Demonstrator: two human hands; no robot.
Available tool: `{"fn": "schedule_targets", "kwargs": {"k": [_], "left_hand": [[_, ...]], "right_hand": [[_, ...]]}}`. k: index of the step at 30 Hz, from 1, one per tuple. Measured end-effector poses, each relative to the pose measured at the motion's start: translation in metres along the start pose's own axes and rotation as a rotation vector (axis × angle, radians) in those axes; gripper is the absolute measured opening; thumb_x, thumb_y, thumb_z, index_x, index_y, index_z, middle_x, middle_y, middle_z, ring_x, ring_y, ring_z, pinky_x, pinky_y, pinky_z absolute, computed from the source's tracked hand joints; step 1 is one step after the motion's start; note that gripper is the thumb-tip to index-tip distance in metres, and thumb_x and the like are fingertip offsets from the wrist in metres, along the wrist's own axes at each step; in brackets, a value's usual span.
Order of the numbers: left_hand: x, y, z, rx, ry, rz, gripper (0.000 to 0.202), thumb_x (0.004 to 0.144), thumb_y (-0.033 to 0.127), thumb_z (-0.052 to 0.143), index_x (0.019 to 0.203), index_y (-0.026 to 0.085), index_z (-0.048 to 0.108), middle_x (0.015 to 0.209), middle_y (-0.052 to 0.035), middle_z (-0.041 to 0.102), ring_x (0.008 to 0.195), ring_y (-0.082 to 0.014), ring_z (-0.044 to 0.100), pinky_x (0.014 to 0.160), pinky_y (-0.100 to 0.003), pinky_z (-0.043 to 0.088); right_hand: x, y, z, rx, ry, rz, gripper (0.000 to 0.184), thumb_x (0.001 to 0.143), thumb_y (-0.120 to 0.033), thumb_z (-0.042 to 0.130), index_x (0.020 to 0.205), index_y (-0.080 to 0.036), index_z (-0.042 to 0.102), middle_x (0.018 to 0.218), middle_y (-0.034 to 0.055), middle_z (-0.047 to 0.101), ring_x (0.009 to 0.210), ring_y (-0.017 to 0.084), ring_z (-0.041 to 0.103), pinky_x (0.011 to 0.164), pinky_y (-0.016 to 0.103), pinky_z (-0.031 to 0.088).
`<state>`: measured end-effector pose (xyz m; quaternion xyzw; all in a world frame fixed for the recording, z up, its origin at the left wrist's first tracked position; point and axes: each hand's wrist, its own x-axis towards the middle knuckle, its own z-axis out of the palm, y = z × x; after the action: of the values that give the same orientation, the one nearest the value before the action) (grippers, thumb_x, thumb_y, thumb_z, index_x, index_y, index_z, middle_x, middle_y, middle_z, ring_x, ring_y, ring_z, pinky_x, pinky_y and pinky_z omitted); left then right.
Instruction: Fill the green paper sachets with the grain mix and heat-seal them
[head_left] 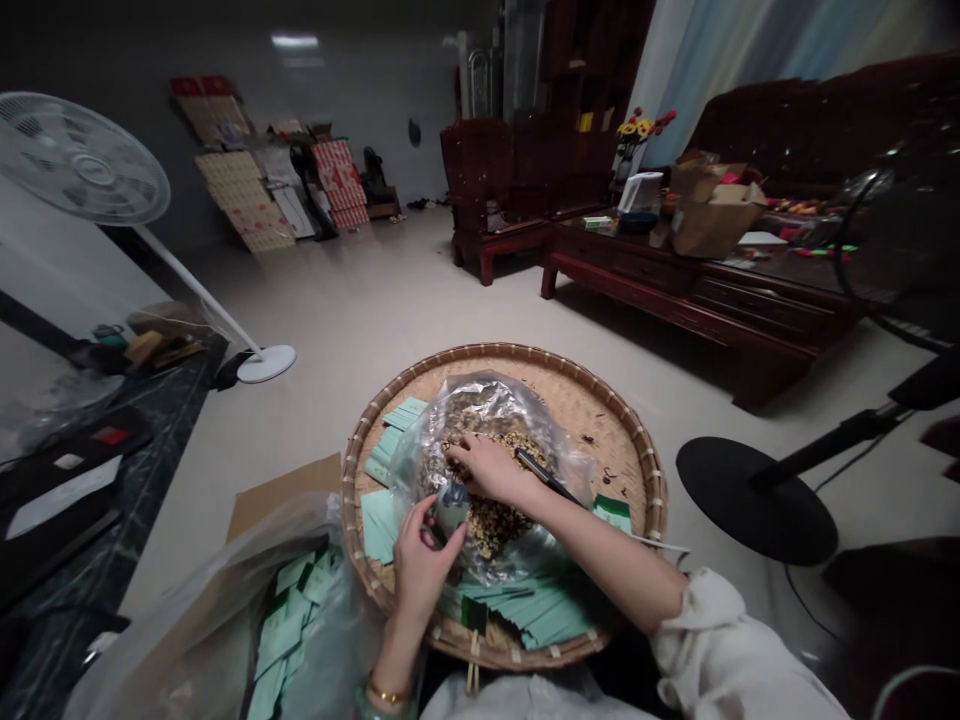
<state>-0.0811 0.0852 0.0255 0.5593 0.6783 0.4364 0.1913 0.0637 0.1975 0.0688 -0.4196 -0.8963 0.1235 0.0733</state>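
Sachet (452,506): one, at the middle of the woven tray (651,470), pinched between thumb and fingers of the left hand (420,562). Likely light and flimsy, best held by its edges. Beside it, right hand (487,468) — fingers bunched on dried bits (495,520) in one clear bag (491,400). Green packets (559,615) along the tray's near rim — too many to count.
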Motion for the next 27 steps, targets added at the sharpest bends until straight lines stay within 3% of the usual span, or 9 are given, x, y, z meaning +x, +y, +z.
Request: {"fn": "schedule_targets", "kwargs": {"k": [3, 8, 12, 16, 21, 27], "left_hand": [[0.001, 0.002, 0.0, -0.004, -0.011, 0.008, 0.048, 0.066, 0.041, 0.068, 0.105, 0.016, 0.06, 0.079, -0.0035, 0.059, 0.056, -0.013, 0.052, 0.05, -0.026, 0.047], [0.0, 0.005, 0.001, -0.007, -0.016, 0.017, 0.047, 0.066, 0.042, 0.067, 0.104, 0.016, 0.06, 0.078, -0.0029, 0.058, 0.053, -0.0125, 0.05, 0.05, -0.027, 0.047], [0.001, 0.008, 0.003, -0.017, -0.024, 0.01, 0.049, 0.065, 0.042, 0.068, 0.105, 0.016, 0.059, 0.08, -0.0037, 0.059, 0.057, -0.0137, 0.053, 0.05, -0.027, 0.047], [0.003, 0.014, 0.003, -0.041, -0.025, 0.023, 0.048, 0.065, 0.039, 0.068, 0.105, 0.015, 0.059, 0.086, -0.0063, 0.06, 0.061, -0.0151, 0.055, 0.05, -0.027, 0.047], [0.007, 0.018, 0.008, -0.034, -0.027, 0.043, 0.046, 0.066, 0.039, 0.068, 0.105, 0.016, 0.059, 0.094, -0.0075, 0.058, 0.061, -0.0144, 0.055, 0.048, -0.026, 0.047], [0.012, 0.02, 0.016, 0.061, 0.002, 0.12, 0.04, 0.065, 0.032, 0.068, 0.101, 0.016, 0.06, 0.089, -0.0062, 0.058, 0.07, -0.0184, 0.055, 0.065, -0.034, 0.051]], "right_hand": [[0.002, 0.009, -0.001, 0.06, 0.004, 0.033, 0.033, 0.074, -0.017, 0.064, 0.106, -0.02, 0.058, 0.107, 0.0093, 0.053, 0.096, 0.023, 0.053, 0.075, 0.03, 0.042], [0.002, 0.019, 0.002, 0.115, -0.001, 0.031, 0.05, 0.064, -0.019, 0.075, 0.111, -0.02, 0.058, 0.113, 0.0104, 0.053, 0.101, 0.025, 0.051, 0.079, 0.032, 0.041], [0.004, 0.024, 0.005, 0.232, 0.031, 0.037, 0.03, 0.066, -0.007, 0.067, 0.094, -0.016, 0.064, 0.098, 0.0084, 0.061, 0.091, 0.021, 0.055, 0.077, 0.029, 0.041], [0.006, 0.034, 0.001, 0.315, 0.094, 0.048, 0.021, 0.071, -0.009, 0.062, 0.091, -0.015, 0.065, 0.09, 0.0053, 0.066, 0.083, 0.017, 0.059, 0.074, 0.025, 0.042], [0.002, 0.05, -0.009, 0.569, 0.141, 0.084, 0.019, 0.07, -0.015, 0.064, 0.088, -0.014, 0.069, 0.084, 0.0025, 0.069, 0.072, 0.014, 0.06, 0.067, 0.023, 0.044], [-0.014, 0.051, -0.042, 0.794, 0.087, 0.016, 0.018, 0.067, -0.017, 0.064, 0.085, -0.013, 0.069, 0.077, 0.0012, 0.068, 0.067, 0.013, 0.059, 0.061, 0.023, 0.044]]}}
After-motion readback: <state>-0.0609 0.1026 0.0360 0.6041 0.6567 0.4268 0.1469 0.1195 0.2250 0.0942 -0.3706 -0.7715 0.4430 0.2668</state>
